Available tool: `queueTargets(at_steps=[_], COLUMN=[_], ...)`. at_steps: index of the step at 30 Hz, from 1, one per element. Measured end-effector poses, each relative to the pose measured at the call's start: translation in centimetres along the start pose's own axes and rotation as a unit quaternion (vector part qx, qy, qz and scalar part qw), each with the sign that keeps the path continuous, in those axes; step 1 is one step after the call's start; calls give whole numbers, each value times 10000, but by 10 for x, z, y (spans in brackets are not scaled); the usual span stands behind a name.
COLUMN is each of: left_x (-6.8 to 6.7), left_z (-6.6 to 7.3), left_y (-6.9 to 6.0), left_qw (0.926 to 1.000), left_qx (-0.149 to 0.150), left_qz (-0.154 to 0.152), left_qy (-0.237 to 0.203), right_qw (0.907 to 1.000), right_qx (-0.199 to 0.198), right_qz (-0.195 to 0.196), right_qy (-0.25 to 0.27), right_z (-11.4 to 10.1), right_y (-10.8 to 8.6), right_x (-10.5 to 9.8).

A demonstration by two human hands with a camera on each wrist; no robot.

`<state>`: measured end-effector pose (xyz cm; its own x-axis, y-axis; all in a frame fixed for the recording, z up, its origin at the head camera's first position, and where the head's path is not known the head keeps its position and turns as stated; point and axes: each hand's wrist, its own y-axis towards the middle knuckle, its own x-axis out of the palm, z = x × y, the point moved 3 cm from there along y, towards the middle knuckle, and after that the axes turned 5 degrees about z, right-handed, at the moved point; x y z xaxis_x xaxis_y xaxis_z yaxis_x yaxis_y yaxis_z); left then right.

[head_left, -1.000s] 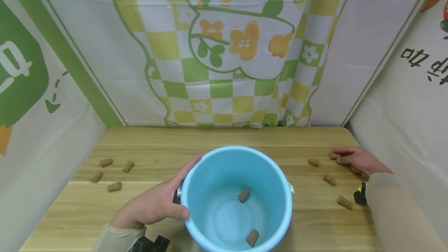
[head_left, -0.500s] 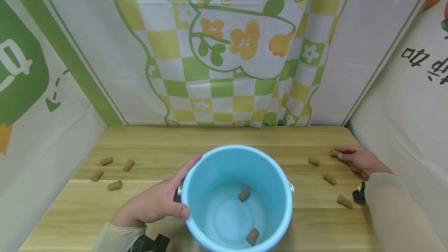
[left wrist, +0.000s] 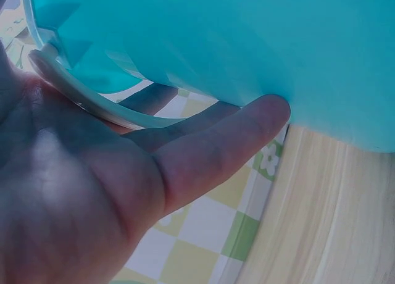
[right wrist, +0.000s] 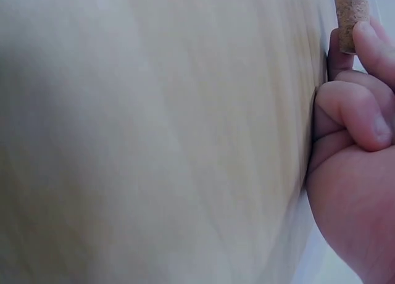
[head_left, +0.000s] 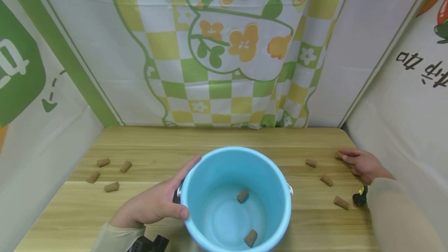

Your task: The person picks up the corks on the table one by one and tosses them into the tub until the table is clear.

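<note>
A light blue bucket (head_left: 236, 154) stands at the front middle, two corks (head_left: 242, 196) lying on its floor. My left hand (head_left: 157, 201) holds the bucket's left side, thumb at the rim, and in the left wrist view the fingers (left wrist: 216, 148) lie along the outer wall beside the handle (left wrist: 92, 102). At the table's far right, my right hand (head_left: 365, 164) pinches a cork (right wrist: 350, 18) between thumb and finger, its other fingers curled against the tabletop. Three corks (head_left: 310, 163) lie to the left and front of this hand.
Several more corks (head_left: 111, 187) lie at the left of the wooden table (head_left: 157, 139). Patterned cloth (head_left: 224, 104) hangs behind the table's back edge, with white printed panels at both sides. A small black object (head_left: 359, 196) is at my right wrist.
The head view has shifted slightly. My right hand has drawn a little to the right with the cork pinched, away from the loose corks. The left hand and bucket stay put.
</note>
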<state>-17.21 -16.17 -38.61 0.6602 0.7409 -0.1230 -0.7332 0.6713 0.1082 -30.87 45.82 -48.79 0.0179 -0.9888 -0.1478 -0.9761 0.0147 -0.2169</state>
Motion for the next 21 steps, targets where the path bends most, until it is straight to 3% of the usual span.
queueTargets(at_steps=[4,8,10,17,21], left_x=[1,1,1,1,0], left_z=[0,-1,-1,1,1], left_y=[0,0,0,0,0], left_qw=[10000,10000,9999,9999,9999], left_qx=[2,28,21,-64,-2], left_qz=[2,-24,-40,-18,-45], left_qy=[-1,-72,-113,-94,-106], right_qw=[9997,9954,9910,9856,9766], right_qx=[-114,-264,-356,-627,-717], right_qz=[-38,-221,-323,-392,-535], right_qy=[231,897,1252,1523,1957], right_z=[0,-4,-10,-37,-51], right_y=[-4,-7,-8,-10,-12], right_x=[-5,-7,-8,-9,-2])
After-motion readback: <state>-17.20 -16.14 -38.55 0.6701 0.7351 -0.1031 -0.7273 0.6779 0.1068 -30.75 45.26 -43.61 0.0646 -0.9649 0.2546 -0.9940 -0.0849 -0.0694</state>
